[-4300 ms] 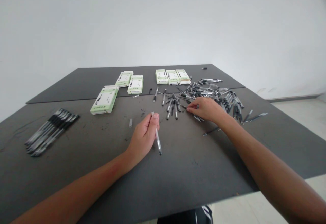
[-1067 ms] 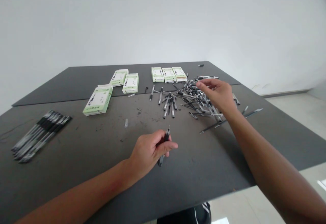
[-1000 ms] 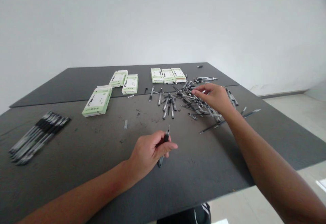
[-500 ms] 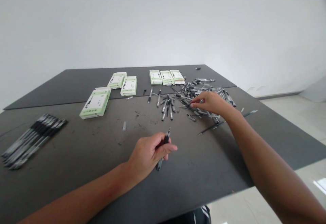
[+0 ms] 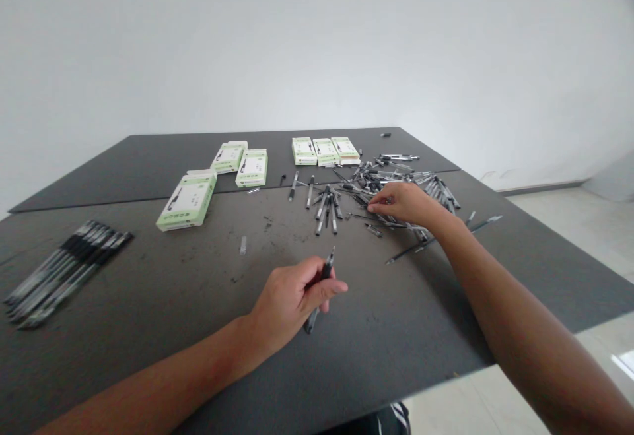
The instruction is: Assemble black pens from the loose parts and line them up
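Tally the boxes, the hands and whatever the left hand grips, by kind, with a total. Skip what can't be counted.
Green-and-white boxes: 6
Hands, left hand and right hand: 2
Pen in the left hand: 1
Total: 9
Left out: pen heap, too jumbled; bundled pens, too blurred.

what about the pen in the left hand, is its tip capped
No, the left hand holds the pen with its bare tip sticking out.
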A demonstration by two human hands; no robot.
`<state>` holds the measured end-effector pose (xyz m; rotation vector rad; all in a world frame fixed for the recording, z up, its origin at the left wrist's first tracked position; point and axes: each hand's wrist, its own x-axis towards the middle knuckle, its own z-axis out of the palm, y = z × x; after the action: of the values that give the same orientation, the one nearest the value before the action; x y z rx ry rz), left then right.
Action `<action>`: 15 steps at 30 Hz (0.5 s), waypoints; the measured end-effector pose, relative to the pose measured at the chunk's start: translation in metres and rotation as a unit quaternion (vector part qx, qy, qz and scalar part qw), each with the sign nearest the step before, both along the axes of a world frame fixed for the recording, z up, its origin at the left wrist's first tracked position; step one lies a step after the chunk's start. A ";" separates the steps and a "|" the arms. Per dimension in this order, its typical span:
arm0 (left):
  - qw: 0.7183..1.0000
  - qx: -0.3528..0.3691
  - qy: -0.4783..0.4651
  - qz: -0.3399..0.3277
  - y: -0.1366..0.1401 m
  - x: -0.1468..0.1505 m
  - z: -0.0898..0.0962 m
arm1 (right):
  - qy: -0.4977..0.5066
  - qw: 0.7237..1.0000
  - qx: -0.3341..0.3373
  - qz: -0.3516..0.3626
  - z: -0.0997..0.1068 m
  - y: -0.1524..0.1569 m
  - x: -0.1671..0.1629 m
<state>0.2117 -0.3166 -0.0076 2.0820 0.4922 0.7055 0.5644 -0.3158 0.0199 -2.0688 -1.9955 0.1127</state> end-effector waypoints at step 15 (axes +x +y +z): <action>1.000 -0.014 0.006 -0.002 0.000 0.000 0.002 | -0.020 0.999 0.010 -0.034 -0.012 0.006 0.003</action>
<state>0.2115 -0.3166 -0.0058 2.0615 0.5029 0.6803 0.5673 -0.3097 0.0077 -2.1389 -1.9390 0.0392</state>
